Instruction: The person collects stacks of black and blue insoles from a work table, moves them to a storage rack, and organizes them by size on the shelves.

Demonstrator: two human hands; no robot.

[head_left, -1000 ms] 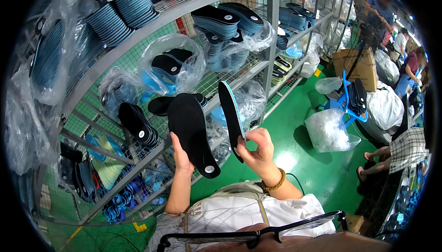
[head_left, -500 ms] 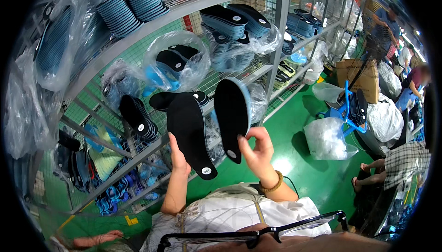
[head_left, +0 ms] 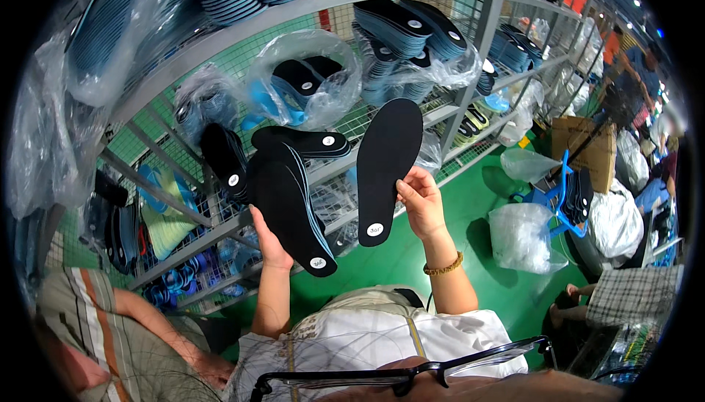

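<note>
My left hand (head_left: 270,244) is wrapped under a stack of black insoles (head_left: 283,204) with blue undersides, a round white sticker at the heel end. Between the thumb and fingers of my right hand (head_left: 422,207) is a single black insole (head_left: 388,160), pinched at its edge and held upright, its top facing me and a white sticker at its heel. It is apart from the stack. Just beyond the left hand's stack, another pile of insoles (head_left: 297,140) lies on the metal rack, next to a further dark pile (head_left: 222,156).
The wire rack (head_left: 396,130) ahead carries insole piles and clear plastic bags (head_left: 323,71). To the right are a blue stool (head_left: 562,200) with insoles, a stuffed plastic bag (head_left: 525,237) on the green floor and a cardboard box (head_left: 584,149). A person's arm (head_left: 165,328) is close at lower left.
My right hand has turned its insole flatter toward me, and the blue edge no longer shows. The left stack has tilted, showing several layers. A person has come in at lower left.
</note>
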